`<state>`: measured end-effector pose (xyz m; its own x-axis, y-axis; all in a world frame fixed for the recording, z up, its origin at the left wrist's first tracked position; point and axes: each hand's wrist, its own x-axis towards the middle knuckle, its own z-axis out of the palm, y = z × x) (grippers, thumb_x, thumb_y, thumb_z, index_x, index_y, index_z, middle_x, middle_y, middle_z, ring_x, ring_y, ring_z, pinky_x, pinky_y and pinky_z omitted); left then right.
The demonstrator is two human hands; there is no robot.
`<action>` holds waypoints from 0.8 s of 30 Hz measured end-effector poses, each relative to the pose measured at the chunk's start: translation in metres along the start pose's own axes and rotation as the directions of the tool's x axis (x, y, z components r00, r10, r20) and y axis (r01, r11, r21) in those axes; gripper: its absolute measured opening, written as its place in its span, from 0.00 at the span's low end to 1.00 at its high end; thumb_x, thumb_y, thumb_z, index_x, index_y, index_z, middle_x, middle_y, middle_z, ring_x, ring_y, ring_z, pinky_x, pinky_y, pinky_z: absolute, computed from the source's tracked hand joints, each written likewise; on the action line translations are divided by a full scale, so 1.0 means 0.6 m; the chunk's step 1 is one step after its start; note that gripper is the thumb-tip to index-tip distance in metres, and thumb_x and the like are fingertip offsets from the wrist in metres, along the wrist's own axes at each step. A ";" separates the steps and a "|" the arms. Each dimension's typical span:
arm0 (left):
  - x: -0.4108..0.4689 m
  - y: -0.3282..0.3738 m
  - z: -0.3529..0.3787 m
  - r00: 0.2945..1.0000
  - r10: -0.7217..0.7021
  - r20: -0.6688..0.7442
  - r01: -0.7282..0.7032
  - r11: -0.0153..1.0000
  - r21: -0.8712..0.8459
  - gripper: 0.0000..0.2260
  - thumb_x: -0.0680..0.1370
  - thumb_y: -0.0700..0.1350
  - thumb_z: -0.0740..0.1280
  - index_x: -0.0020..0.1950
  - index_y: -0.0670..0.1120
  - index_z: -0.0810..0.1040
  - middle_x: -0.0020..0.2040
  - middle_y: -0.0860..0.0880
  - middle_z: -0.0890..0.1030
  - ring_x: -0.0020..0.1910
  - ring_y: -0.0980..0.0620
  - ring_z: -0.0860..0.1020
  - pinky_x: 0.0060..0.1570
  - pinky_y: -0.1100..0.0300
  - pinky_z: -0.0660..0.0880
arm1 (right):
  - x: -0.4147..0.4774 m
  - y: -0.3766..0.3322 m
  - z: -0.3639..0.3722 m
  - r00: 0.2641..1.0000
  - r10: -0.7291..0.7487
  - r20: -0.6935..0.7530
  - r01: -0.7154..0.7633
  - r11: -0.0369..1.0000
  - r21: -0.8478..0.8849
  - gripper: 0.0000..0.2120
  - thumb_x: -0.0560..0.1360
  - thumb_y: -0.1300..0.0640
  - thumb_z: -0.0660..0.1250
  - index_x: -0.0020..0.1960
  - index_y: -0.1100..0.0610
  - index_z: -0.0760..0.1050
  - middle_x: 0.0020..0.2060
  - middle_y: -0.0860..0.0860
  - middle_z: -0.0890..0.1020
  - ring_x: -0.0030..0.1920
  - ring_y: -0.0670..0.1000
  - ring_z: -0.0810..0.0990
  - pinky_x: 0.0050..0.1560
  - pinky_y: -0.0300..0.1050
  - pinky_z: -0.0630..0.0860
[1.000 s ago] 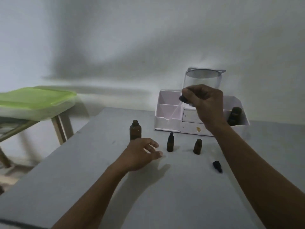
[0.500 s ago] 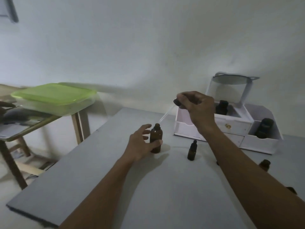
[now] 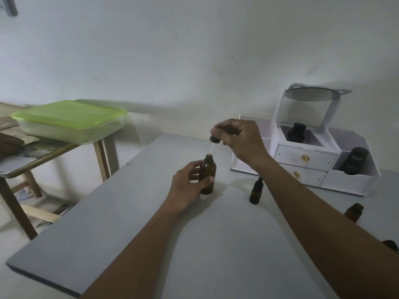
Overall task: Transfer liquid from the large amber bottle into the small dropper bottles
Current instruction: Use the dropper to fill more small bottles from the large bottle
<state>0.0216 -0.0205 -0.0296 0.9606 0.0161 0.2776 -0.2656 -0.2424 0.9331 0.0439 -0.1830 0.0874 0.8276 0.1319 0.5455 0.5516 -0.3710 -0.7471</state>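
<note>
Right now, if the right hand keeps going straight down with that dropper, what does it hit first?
Most likely the open mouth of the large amber bottle, held by the left hand. The right hand holds the dropper just above it; depth is uncertain.

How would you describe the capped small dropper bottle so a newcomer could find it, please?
Start at the white organizer at the grey table's back. Just in front stands the small dropper bottle, beside the right forearm. Unlike the bigger open amber bottle, it wears a black cap.

Both forearms bare, no sleeves; left hand (image 3: 190, 186), right hand (image 3: 241, 137).
</note>
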 end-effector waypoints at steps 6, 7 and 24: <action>-0.003 -0.001 0.000 1.000 0.011 0.004 -0.011 1.000 -0.001 0.20 0.72 0.47 0.75 0.63 0.54 0.76 0.54 0.56 0.82 0.51 0.60 0.81 0.48 0.69 0.75 | -0.021 0.041 0.032 0.995 0.056 0.086 -0.050 0.996 -0.071 0.05 0.74 0.56 0.76 0.47 0.57 0.86 0.38 0.49 0.88 0.40 0.45 0.87 0.43 0.34 0.77; -0.004 0.000 0.000 1.000 0.011 0.007 -0.011 1.000 0.008 0.20 0.72 0.47 0.75 0.63 0.54 0.76 0.54 0.56 0.82 0.51 0.62 0.80 0.46 0.72 0.73 | -0.023 0.046 0.035 0.995 0.058 0.076 -0.051 0.995 -0.089 0.05 0.74 0.55 0.76 0.47 0.57 0.86 0.39 0.48 0.88 0.40 0.45 0.86 0.44 0.35 0.78; -0.004 -0.002 0.003 1.000 -0.005 0.002 0.005 0.999 0.039 0.21 0.72 0.50 0.74 0.64 0.56 0.75 0.58 0.54 0.81 0.56 0.55 0.79 0.52 0.64 0.73 | -0.025 0.051 0.042 1.000 -0.002 0.025 0.006 0.990 -0.143 0.06 0.75 0.59 0.74 0.41 0.61 0.84 0.33 0.46 0.86 0.35 0.38 0.83 0.40 0.23 0.72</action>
<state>0.0200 -0.0222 -0.0318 0.9620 0.0154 0.2725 -0.2575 -0.2800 0.9248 0.0512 -0.1729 0.0466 0.8287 0.1556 0.5376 0.5358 -0.4981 -0.6818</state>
